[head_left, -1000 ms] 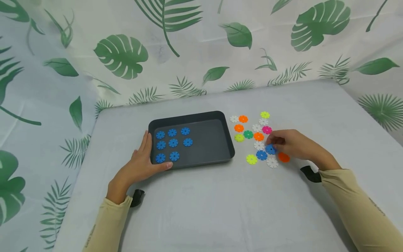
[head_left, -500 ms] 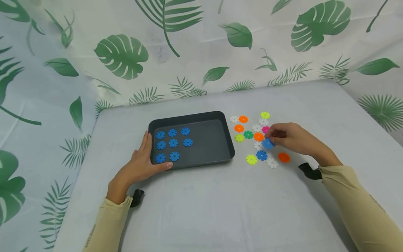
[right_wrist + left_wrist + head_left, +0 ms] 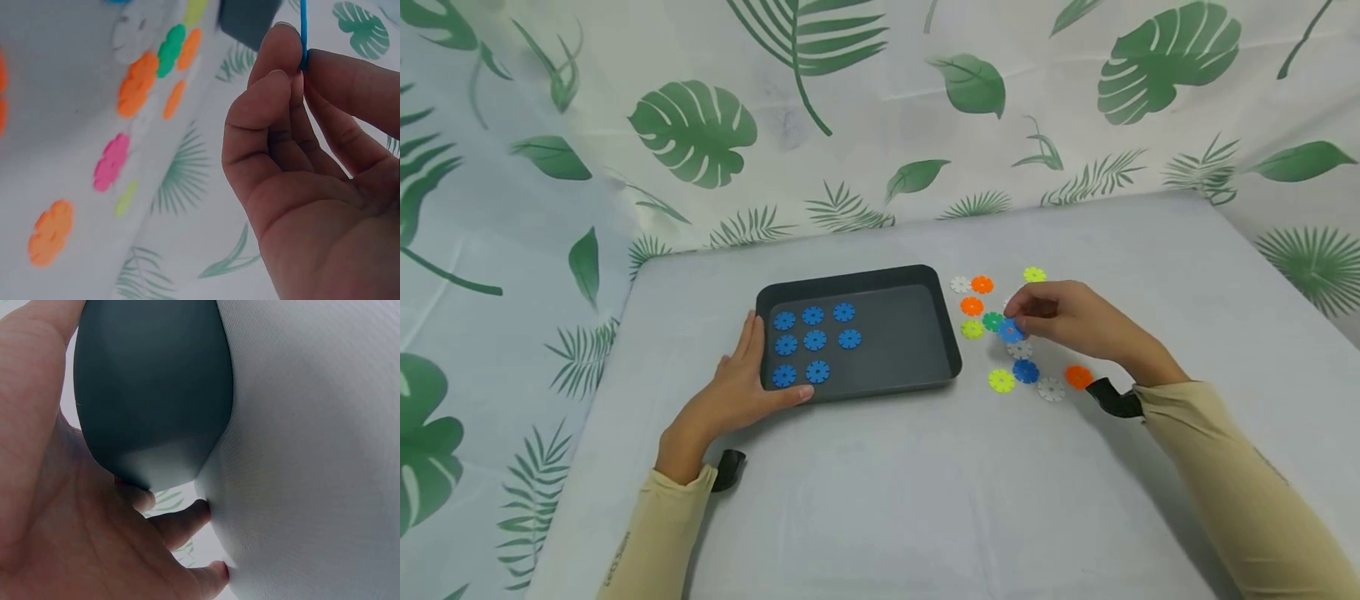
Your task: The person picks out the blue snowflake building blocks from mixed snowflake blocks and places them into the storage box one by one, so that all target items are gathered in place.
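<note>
Backdrop (image 3: 880, 108): white cloth printed with green leaves, hung behind and beside the surface.
Surface (image 3: 925, 483): pale grey cloth cover; it carries the tray and the loose discs.
Tray (image 3: 940, 333): dark grey, rectangular, rounded corners, low rim; sits left of centre. Its left half holds eight blue discs (image 3: 813, 339) lying flat in rows; the right half of its floor is bare.
Left hand (image 3: 730, 392): rests on the surface at the tray's near-left corner. Fingers straight and together along the left wall, thumb along the near wall. The left wrist view shows the palm and fingertips against the tray's rounded corner (image 3: 150, 394).
Right hand (image 3: 1063, 321): raised above the loose discs, right of the tray. Thumb and fingers are clamped together on the held disc.
Held disc (image 3: 1011, 331): blue, thin, flat, with a notched, flower-like rim. It is off the surface, between the tray's right wall and the loose discs. In the right wrist view it appears edge-on as a thin blue strip (image 3: 304, 31) between thumb and fingertip.
Loose discs (image 3: 1000, 380): same notched shape; orange, white, yellow-green, green and one blue (image 3: 1025, 371); scattered flat just right of the tray. A pink one (image 3: 111, 161) shows in the right wrist view.
</note>
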Demonstrator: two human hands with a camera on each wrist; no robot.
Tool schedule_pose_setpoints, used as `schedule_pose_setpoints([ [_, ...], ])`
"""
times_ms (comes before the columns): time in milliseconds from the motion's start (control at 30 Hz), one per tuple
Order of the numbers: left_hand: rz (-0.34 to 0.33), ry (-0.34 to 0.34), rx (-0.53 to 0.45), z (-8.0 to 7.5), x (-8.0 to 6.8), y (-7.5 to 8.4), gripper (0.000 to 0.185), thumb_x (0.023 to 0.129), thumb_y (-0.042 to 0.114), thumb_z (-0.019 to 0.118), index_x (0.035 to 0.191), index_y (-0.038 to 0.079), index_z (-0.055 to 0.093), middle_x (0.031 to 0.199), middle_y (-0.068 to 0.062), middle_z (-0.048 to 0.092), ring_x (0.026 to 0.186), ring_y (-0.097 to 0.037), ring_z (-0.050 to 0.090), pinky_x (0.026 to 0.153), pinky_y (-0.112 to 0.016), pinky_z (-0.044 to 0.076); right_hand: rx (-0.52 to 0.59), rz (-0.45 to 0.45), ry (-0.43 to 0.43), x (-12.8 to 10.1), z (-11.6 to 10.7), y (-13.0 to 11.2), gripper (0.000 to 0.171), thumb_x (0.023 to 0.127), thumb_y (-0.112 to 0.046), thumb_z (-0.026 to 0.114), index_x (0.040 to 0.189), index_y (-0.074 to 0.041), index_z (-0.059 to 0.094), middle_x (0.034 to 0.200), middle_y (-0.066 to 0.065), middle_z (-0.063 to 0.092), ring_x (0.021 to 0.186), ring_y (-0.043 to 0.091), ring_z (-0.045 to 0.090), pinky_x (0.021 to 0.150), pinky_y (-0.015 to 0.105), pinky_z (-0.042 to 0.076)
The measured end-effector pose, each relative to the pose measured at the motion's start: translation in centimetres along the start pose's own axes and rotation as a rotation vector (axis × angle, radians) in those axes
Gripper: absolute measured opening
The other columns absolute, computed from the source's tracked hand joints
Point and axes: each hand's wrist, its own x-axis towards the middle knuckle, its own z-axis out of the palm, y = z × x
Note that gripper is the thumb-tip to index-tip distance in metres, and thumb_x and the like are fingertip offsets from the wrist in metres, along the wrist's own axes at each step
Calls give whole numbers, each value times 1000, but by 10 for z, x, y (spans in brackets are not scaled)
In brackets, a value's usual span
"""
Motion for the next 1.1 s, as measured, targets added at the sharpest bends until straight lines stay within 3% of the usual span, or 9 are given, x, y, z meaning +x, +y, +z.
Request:
schedule_pose_setpoints([
  [433, 3, -4, -5, 0, 0, 1, 137, 91, 67, 75, 167, 1, -19, 174, -14, -27, 162, -42, -8, 123, -72, 0, 39, -54, -22, 22, 14, -29, 10, 103, -3, 70, 110, -7, 75, 99, 5, 74, 89, 34, 70, 74, 29, 53],
  [800, 4, 1, -1, 0, 1, 0, 137, 91, 67, 75, 167, 0, -18, 175, -15, -26, 162, -43, -7, 123, -73, 1, 107, -104, -76, 44, 33, -47, 12, 103, -1, 67, 111, -6, 75, 97, 6, 75, 92, 39, 69, 76, 32, 53],
  [1100, 0, 6, 9, 0, 1, 1, 137, 91, 67, 75, 167, -1, -17, 175, -16, -24, 161, -45, -4, 123, -73, 2, 126, -166, -95, 61, 47, -63, 13, 103, 2, 66, 109, -5, 75, 98, 6, 75, 88, 34, 71, 81, 33, 57],
])
